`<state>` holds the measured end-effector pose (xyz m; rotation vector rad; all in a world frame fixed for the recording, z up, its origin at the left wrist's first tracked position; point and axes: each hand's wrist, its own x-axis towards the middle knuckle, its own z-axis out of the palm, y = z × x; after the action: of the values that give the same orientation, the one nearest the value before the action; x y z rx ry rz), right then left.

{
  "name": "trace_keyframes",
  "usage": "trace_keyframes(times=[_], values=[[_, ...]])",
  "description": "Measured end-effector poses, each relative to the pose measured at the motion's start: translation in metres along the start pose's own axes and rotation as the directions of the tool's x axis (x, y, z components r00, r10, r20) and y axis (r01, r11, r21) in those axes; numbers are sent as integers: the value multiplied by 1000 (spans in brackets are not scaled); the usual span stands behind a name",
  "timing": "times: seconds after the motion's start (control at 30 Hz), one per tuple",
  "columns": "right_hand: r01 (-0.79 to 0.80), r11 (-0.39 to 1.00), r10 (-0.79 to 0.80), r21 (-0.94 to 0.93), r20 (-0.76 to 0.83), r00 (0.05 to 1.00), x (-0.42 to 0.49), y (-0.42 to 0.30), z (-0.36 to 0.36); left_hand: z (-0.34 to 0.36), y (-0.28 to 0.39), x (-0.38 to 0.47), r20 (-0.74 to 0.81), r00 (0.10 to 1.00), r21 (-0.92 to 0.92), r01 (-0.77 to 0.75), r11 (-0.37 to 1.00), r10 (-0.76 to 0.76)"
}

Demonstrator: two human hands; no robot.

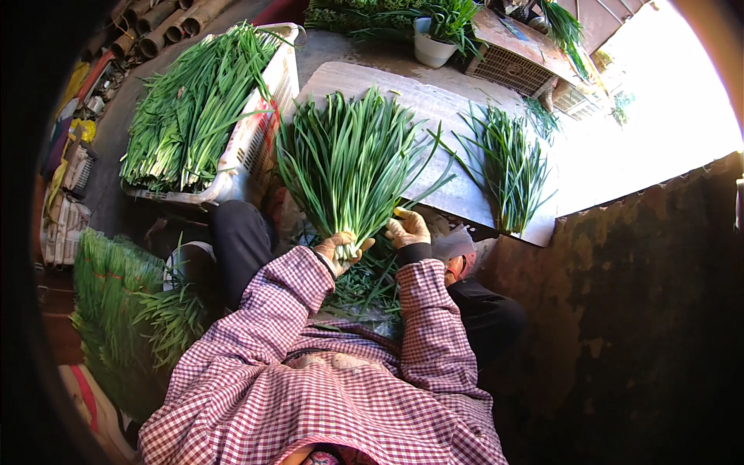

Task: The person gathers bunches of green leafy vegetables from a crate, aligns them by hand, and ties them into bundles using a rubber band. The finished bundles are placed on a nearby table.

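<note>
My left hand (338, 251) grips a fanned bunch of garlic chives (351, 157) around its pale stem ends. The green leaves spread upward over the near edge of a flat board (447, 122). Just right of the bunch, my right hand (410, 228) has its fingers curled beside some outer leaves. Something yellow shows at its fingertips, and whether a leaf is pinched there is unclear. Both hands seem to wear thin pale gloves. A smaller bunch of chives (508, 168) lies on the right part of the board. Loose leaf scraps (366, 285) lie below my hands, between my legs.
To the left, a white plastic crate (256, 133) is heaped with chives. Tied green bundles (116, 290) stand lower left. Behind the board are a white bucket (435, 46) with greens and an upturned crate (508, 70). A stained wall (628, 279) borders the right side.
</note>
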<state>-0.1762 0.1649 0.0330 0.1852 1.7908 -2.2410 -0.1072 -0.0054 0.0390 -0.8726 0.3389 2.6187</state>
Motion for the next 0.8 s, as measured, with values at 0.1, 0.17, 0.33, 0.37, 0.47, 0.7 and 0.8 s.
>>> trace_keyframes(times=[0.1,0.17,0.33,0.37,0.47,0.7,0.8], values=[[6,980,-15,200,47,999,8,11,9,1,-1,0,-53,999,-2,-1,1000,1],[-13,982,6,190,34,999,9,16,11,1,0,0,-30,1000,18,-4,1000,5],[34,981,-31,189,-19,999,4,17,10,-2,-2,4,-114,993,29,-9,1000,13],[99,972,-93,213,-36,995,1,14,10,-2,-3,5,-149,988,40,-26,999,31],[227,942,-218,246,-64,974,-10,8,19,-1,-7,8,-192,976,185,-68,980,104],[318,888,-340,-332,-10,940,-23,0,25,9,-9,9,-288,938,419,-59,906,194],[271,942,-278,-197,-10,961,-16,4,23,14,-8,6,-307,934,426,-38,904,184]])
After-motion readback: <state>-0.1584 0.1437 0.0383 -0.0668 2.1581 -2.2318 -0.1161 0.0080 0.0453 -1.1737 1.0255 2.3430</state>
